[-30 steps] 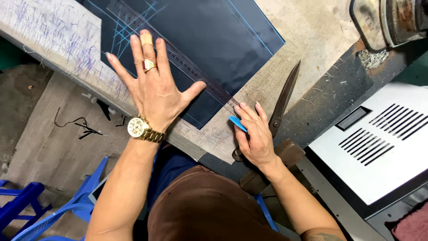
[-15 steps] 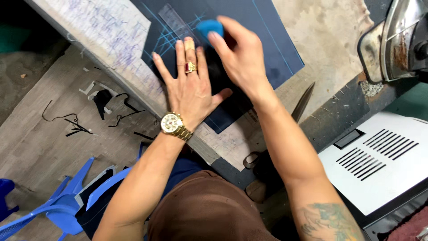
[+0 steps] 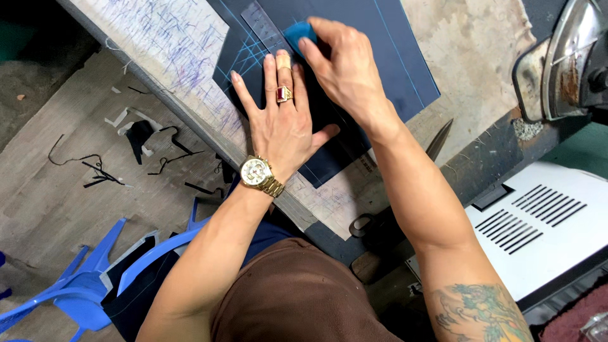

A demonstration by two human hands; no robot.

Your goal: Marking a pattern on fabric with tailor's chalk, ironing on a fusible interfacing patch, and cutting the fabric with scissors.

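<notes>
A dark navy piece of fabric (image 3: 386, 57) with light blue chalk lines lies on the worn table (image 3: 481, 44). My left hand (image 3: 278, 126), with a ring and a gold watch, presses flat on the fabric and on a clear ruler (image 3: 258, 22). Just above its fingertips, my right hand (image 3: 345, 66) is shut on a blue piece of tailor's chalk (image 3: 296, 33) that touches the cloth beside the ruler.
Large scissors (image 3: 405, 190) lie on the table near its front edge, partly under my right forearm. An old iron (image 3: 563, 60) stands at the upper right. A white vented panel (image 3: 538, 221) is at the right. Fabric scraps (image 3: 142, 136) and a blue plastic chair (image 3: 95, 278) are on the floor.
My right hand moved from the table's front edge near the scissors up across the fabric with the blue chalk. My left hand stayed flat on the cloth, and the view shifted.
</notes>
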